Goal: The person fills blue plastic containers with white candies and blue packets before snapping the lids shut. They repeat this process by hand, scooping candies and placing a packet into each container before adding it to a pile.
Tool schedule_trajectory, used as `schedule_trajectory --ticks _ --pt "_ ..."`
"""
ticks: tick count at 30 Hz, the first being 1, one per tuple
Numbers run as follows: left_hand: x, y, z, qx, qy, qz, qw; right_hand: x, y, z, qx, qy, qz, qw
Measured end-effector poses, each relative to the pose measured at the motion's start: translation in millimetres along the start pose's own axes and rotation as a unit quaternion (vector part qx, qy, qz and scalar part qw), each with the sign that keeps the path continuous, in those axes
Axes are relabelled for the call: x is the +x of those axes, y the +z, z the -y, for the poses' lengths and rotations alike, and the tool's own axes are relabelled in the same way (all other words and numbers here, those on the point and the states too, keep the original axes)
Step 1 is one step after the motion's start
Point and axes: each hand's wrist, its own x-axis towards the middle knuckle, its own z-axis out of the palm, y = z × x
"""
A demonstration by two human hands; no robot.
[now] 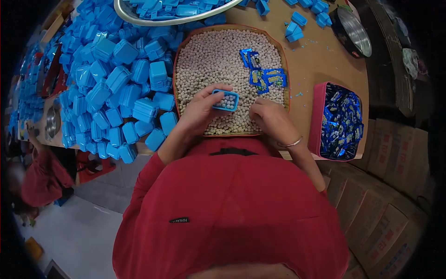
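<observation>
My left hand [203,107] is closed around a small blue plastic box [226,101] that has pale round balls inside. It holds the box over a wide tray [175,69] filled with many pale, bead-like balls [209,51]. Just right of the box, my right hand [273,117] is low over the balls, its fingers bent down and drawn together; whatever they hold is hidden. Several shiny blue printed packets [262,74] lie on the balls beyond my right hand.
A large heap of closed blue boxes [118,79] covers the left of the table. A metal basin [181,19] of blue parts stands at the back. On the right are a pink bin [318,118] of blue packets, a steel bowl [353,32] and cardboard cartons [371,204]. Another person [44,176] is at left.
</observation>
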Motion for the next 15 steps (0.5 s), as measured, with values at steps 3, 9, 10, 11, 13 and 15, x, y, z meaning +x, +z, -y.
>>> schedule_trajectory --ticks 3,9,10,11,13,15 --pt "2 -2 0 -0.006 0.003 -0.008 1.0 5 -12 4 0.046 -0.002 -0.047 0.998" --pt "-1 5 2 -0.015 0.004 0.003 1.0 29 -22 40 0.17 -0.075 -0.154 0.97" --pt "0 4 2 -0.014 0.003 0.005 1.0 32 -19 43 0.174 -0.081 -0.18 0.965" --pt "1 1 3 -0.014 0.003 0.006 1.0 34 -17 43 0.178 -0.088 -0.205 0.958" --pt "0 -1 1 -0.019 0.002 -0.002 1.0 25 -18 32 0.092 -0.016 -0.152 0.984" --pt "-1 3 -2 -0.031 -0.002 -0.014 0.999 14 -15 14 -0.024 0.035 -0.06 0.997"
